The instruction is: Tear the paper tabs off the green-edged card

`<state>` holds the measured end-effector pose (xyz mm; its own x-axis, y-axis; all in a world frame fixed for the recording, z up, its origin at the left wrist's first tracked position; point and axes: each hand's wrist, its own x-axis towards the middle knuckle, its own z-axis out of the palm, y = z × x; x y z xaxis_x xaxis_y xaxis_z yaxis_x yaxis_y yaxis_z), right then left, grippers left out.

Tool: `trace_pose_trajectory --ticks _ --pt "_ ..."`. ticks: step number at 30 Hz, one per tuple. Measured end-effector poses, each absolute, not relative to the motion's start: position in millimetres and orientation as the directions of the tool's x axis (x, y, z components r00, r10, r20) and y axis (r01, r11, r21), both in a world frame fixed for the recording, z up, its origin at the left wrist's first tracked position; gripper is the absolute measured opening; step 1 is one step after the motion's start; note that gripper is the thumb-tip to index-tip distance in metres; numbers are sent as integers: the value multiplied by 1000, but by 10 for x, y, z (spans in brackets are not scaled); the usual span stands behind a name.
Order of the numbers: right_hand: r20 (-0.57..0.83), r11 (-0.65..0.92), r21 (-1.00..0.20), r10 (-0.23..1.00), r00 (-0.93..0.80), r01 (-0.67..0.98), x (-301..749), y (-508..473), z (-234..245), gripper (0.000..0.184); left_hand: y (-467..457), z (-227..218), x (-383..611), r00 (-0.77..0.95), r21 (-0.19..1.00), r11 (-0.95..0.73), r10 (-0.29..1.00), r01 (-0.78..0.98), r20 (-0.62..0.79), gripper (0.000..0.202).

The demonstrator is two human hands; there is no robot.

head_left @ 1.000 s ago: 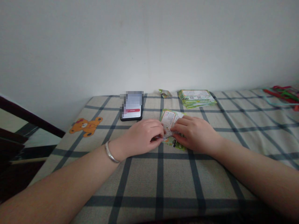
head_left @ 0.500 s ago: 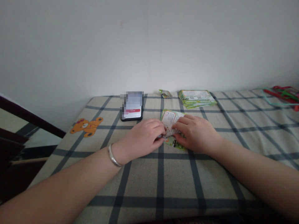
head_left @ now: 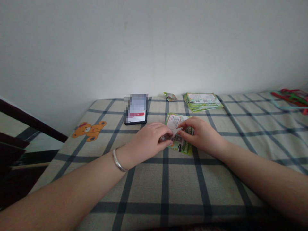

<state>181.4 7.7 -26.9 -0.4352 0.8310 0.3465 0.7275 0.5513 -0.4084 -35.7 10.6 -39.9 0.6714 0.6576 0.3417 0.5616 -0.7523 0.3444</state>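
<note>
A green-and-white printed leaflet (head_left: 185, 148) lies on the checked tablecloth between my hands, part of it bent up in the middle. My left hand (head_left: 154, 136), with a silver bangle on the wrist, curls its fingers around the leaflet's left part, which the fingers partly hide. From the other side, my right hand (head_left: 201, 131) pinches the raised paper between thumb and forefinger. Below the right hand, a dark square code and green print show on the flat part.
Beyond the hands lie a stack of similar leaflets (head_left: 204, 100) and a small folded green paper (head_left: 170, 97) near the wall. A phone (head_left: 137, 117) stands left of them. Red and green items (head_left: 295, 98) lie at far right; a bear figure (head_left: 89, 131) is at left.
My right hand's fingers have lifted and drawn into a pinch, uncovering more of the leaflet's green print and code. The left hand has barely shifted.
</note>
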Motion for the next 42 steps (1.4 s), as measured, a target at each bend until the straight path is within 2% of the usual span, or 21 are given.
trace_pose_trajectory --ticks 3,6,11,14,19,24,28,32,36,39,42 --pt "351 518 -399 848 -396 756 1799 76 -257 13 99 -394 -354 661 355 -739 672 572 333 17" --pt "346 501 -400 858 -380 767 1773 72 -269 14 89 -400 -349 623 361 -713 701 601 347 27" --pt "325 459 -401 881 -345 793 1718 54 -324 25 93 -442 -333 586 362 -700 713 615 385 41" --pt "352 452 -384 878 -324 806 1693 44 -345 27 99 -451 -323 574 376 -694 719 614 391 43" --pt "359 420 -441 893 -273 793 1685 57 -366 25 80 -416 -306 580 386 -691 723 612 375 47" --pt "430 443 -423 866 -255 791 1719 86 -366 23 62 -383 -296 602 364 -713 702 600 382 41" --pt "344 420 -525 900 -267 740 1757 114 -367 16 64 -393 -297 595 356 -708 706 610 385 40" --pt "309 417 -601 908 -283 682 1757 121 -373 5 66 -408 -296 585 415 -691 723 592 369 43" --pt "260 385 -685 922 -285 618 1741 106 -388 10 65 -400 -290 570 471 -656 752 590 333 44" --pt "264 367 -702 930 -256 610 1730 92 -389 17 61 -385 -282 550 503 -629 772 593 317 41" --pt "263 374 -692 927 -267 617 1714 81 -367 11 56 -376 -273 528 536 -605 790 588 311 37"
